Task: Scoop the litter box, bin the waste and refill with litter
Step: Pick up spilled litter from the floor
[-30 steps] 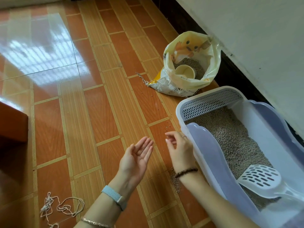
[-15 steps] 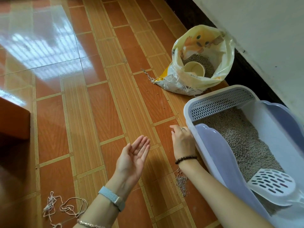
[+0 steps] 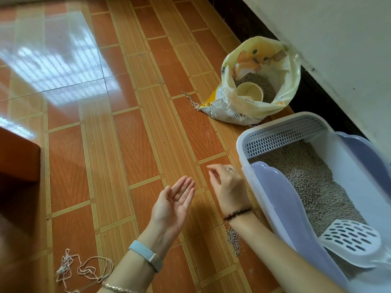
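A white and lavender litter box (image 3: pixel 241 144) sits on the tiled floor at the right, filled with grey litter (image 3: pixel 313 182). A white slotted scoop (image 3: pixel 349 242) lies in the litter at the near end. My left hand (image 3: pixel 173 204) is held palm up with straight fingers, and a tiny speck or two lies on the palm. My right hand (image 3: pixel 229 187) hovers just left of the box wall. Its thumb and fingertips are drawn together in a pinch on what seems to be litter pellets. A small heap of spilled pellets (image 3: pixel 233 240) lies on the floor under my right forearm.
An open yellow litter bag (image 3: pixel 254 111) with a cream cup (image 3: pixel 249 92) inside stands beyond the box, against the wall (image 3: pixel 338 39). Loose string (image 3: pixel 84 269) lies at the bottom left. A brown furniture corner (image 3: pixel 19 157) juts in at the left edge.
My right hand dropped towards the floor beside the box, away from my left palm, and now hovers there pinched. The left hand stayed palm up.
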Tool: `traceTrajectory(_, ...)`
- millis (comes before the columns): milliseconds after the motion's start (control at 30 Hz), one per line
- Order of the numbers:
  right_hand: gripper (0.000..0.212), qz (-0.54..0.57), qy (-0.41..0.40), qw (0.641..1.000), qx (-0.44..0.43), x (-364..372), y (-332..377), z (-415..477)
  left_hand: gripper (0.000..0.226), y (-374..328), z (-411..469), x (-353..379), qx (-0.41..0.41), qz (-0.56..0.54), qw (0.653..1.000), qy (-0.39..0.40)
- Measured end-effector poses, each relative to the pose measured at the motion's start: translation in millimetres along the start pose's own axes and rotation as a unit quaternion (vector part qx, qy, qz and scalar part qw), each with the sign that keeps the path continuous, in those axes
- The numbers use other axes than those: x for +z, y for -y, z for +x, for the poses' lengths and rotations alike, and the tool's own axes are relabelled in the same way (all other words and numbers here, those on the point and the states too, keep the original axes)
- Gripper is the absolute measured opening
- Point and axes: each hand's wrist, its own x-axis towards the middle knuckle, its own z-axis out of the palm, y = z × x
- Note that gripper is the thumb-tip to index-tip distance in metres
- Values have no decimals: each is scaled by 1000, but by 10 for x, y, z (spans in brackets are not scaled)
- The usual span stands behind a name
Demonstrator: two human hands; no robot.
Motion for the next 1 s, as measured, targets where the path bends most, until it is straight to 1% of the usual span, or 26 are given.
traceTrajectory(67,20,64,5,997,-33,19,185,-143,46,16,3,7,-4,-2,1000,-5)
traceTrajectory(167,19,134,16,990,-30,41,446,-350,48,49,-14,25,-20,1,1000,3)
traceTrajectory(300,19,142,40,989,-22,78,429,-452,48,65,-71,72,-34,2,999,23)
traceTrajectory(467,19,137,45,990,-4,46,421,-403,46,44,-78,102,-25,0,999,21)
traceTrajectory(600,19,160,29,986,24,19,363,-145,45,-12,-36,172,-7,1,1000,16)
traceTrajectory(700,17,144,17,988,55,50,245,221,45,-173,76,305,9,1,1000,19)
traceTrajectory(833,19,113,16,984,134,190,7,672,45,-430,261,535,38,14,999,27)
traceTrajectory(1000,23,21,45,982,183,453,-213,888,45,-567,452,640,46,13,998,36)
